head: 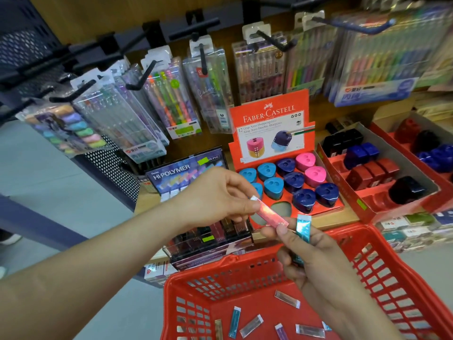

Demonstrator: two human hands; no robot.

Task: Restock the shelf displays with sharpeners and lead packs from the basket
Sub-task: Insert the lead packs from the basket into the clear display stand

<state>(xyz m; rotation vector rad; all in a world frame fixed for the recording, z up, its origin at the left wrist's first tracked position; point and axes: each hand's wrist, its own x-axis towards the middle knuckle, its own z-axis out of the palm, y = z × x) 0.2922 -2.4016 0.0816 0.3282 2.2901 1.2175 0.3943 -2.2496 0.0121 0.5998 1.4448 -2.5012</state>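
Observation:
A pink lead pack (269, 215) is held between both hands above the red basket (193, 285). My left hand (218, 196) pinches its upper end; my right hand (311, 253) pinches its lower end and also grips a teal lead pack (303, 229) that stands upright in the fingers. Several more lead packs (286, 299) lie loose on the basket floor. Behind the hands is the Hi-Polymer lead display (186, 170) with dark packs in its clear tray (208, 238). The red Faber-Castell sharpener tray (269, 119) holds blue, navy and pink sharpeners, with an open slot (280, 208).
Pen packs hang from black hooks (203, 57) above the shelf. To the right stand red trays of black, blue and red sharpeners (367, 165). A dark perforated shelf side (112, 168) is at the left, with grey floor beyond it.

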